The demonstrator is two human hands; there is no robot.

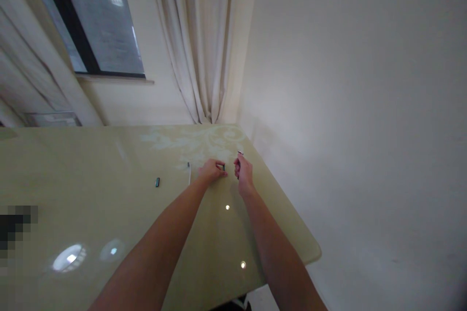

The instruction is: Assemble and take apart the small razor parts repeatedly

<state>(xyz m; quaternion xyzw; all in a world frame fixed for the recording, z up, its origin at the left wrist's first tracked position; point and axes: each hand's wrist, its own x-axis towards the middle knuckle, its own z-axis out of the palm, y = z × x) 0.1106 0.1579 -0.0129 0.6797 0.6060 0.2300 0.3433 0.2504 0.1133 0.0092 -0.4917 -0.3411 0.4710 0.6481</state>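
Observation:
My left hand (211, 170) is over the table with thumb and fingers closed about a small dark, narrow piece (224, 167); its kind is too small to make out. Just to the right, my right hand (244, 172) is curled into a fist around a slim dark object (240, 153), whose light-and-dark end sticks out above the thumb. The two hands are close but apart. Left of my left hand lies a thin white strip or cord (189, 174) with a dark tip. Farther left, a small dark, greenish stick-like block (157, 182) lies by itself.
The glossy pale-green table (109, 165) has a rounded right corner beside a white wall (346, 107). Cream curtains (200, 34) and a window (98, 14) are behind it. A blurred dark shape (14, 226) is at the left edge. Ceiling lights reflect off the tabletop.

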